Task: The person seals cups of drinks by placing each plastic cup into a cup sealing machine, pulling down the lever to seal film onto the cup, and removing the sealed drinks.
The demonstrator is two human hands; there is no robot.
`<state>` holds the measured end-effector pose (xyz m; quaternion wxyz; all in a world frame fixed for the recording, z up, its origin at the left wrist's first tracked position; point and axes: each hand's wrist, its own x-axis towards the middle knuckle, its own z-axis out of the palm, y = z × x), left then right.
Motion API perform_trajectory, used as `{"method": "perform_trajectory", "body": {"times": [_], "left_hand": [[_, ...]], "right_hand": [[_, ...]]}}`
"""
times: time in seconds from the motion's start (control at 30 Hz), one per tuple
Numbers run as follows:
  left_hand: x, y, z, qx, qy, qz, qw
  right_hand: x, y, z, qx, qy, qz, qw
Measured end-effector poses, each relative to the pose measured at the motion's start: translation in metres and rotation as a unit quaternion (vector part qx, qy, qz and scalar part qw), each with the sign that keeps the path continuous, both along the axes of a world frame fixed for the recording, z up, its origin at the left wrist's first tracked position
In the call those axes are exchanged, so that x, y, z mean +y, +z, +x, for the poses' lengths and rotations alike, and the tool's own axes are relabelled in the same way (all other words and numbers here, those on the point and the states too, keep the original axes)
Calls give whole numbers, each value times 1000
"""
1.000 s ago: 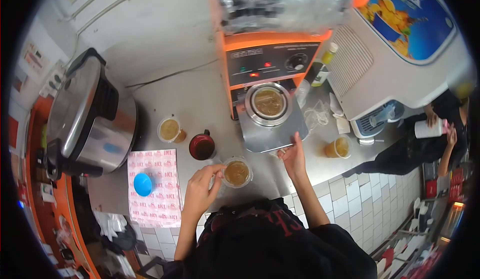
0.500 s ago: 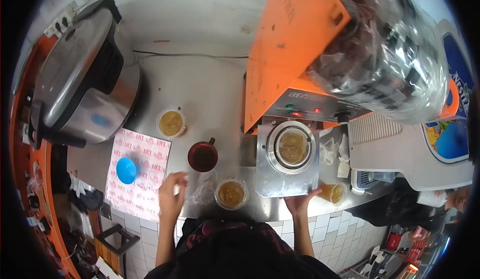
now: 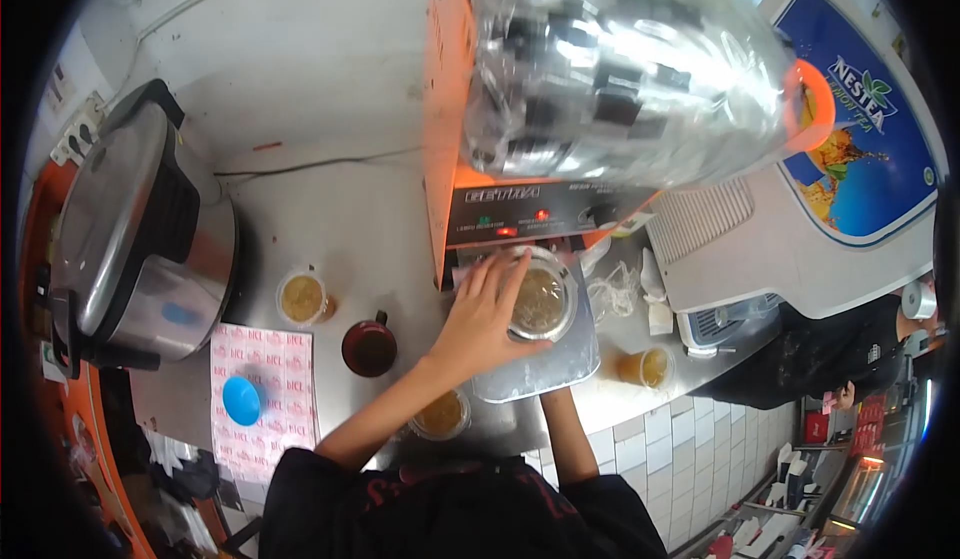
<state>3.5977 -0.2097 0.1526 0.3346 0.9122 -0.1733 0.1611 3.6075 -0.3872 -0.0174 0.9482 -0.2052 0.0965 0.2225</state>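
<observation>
A clear drink cup sits in the round metal ring of the sealing machine's pull-out tray. My left hand lies over the left side of that ring, fingers stretched out and thumb apart along the near rim. Only the forearm of my right hand shows; the hand itself is hidden beneath the tray's front edge. Above the tray stands the orange sealing machine with red lights lit. Another filled cup is partly covered by my left forearm. A dark red mug stands to its left.
More filled cups stand at the back left and right. A blue cup rests on printed paper. At far left is a large cooker; at right, a drink dispenser and a person in dark clothes.
My left hand has moved right, from beside the mug to the cup in the tray. My right hand has gone out of sight under the tray. The view has turned toward the right.
</observation>
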Motion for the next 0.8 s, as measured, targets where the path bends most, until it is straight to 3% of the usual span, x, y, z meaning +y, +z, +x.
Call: {"method": "perform_trajectory", "body": {"times": [0.27, 0.33, 0.4, 0.47, 0.53, 0.57, 0.67, 0.73, 0.8], "left_hand": [[-10, 14, -11, -44, -87, -77, 992], [-9, 13, -15, 10, -63, -247, 967], [-2, 17, -27, -1, -22, -273, 962], [12, 18, -36, -81, 22, -348, 934], [25, 29, -53, -117, 52, -472, 872], [45, 30, -65, -143, 100, -397, 901], [85, 25, -112, -173, 194, -332, 907], [105, 15, -146, -157, 284, -259, 910], [127, -7, -177, -108, 333, -221, 910]], "right_hand": [[1, 1, 9, -26, -8, -14, 1000], [-2, 3, 7, -35, -9, -30, 999], [-9, 7, 0, -45, -3, -82, 996], [-23, 18, -22, -67, 21, -214, 974], [-38, 44, -49, -134, 94, -422, 892], [-49, 59, -59, -180, 138, -513, 828], [-95, 106, -76, -267, 162, -669, 675], [-118, 150, -80, -202, 37, -734, 647], [-150, 159, -73, -190, -64, -824, 530]]}}
